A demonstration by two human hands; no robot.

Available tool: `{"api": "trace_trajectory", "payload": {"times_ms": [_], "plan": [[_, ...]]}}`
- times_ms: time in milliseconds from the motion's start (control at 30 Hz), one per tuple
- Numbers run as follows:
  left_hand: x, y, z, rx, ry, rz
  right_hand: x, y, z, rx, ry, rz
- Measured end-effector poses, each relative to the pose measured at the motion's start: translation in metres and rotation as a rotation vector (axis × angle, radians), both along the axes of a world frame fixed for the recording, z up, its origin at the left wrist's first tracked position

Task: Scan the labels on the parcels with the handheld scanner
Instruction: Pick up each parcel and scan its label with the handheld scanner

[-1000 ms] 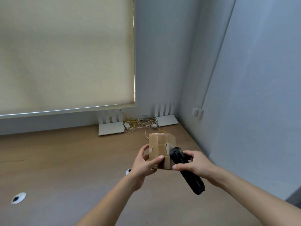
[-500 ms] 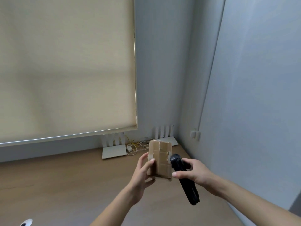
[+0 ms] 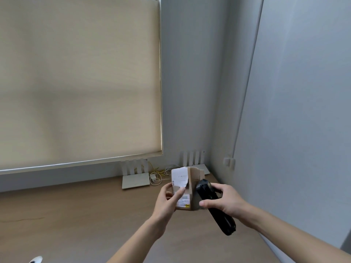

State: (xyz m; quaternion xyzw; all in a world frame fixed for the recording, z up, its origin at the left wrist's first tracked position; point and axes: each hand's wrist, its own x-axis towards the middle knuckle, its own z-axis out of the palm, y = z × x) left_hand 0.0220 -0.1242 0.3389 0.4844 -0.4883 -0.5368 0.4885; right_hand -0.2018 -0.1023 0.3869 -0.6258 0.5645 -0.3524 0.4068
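The small brown cardboard parcel (image 3: 187, 188) is held upright above the brown wooden surface (image 3: 76, 215), in the left hand's (image 3: 167, 201) grip: thumb across its near face, fingers curled behind. A torn white paper label (image 3: 179, 179) sits high on that face, a smaller printed sticker (image 3: 183, 202) lower down. The right hand (image 3: 224, 201) grips the black handheld scanner (image 3: 212, 204), its head just beside the parcel's right edge.

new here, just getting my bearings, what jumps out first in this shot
The hands meet low and right of centre: the left hand holds a small cardboard box with white labels, and the right hand grips a black scanner beside it. A big beige blind fills the upper left.
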Motion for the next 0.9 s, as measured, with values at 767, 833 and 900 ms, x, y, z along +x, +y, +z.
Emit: {"api": "trace_trajectory", "payload": {"times_ms": [767, 833, 900], "plan": [[0.020, 0.019, 0.012, -0.037, 0.129, -0.042, 0.004, 0.010, 0.007, -0.122, -0.075, 0.067], [0.020, 0.019, 0.012, -0.061, 0.087, -0.029, 0.006, 0.011, 0.008, -0.142, -0.056, 0.092], [0.023, 0.019, 0.011, -0.067, 0.045, -0.008, 0.009, 0.011, 0.008, -0.171, -0.036, 0.098]]}}
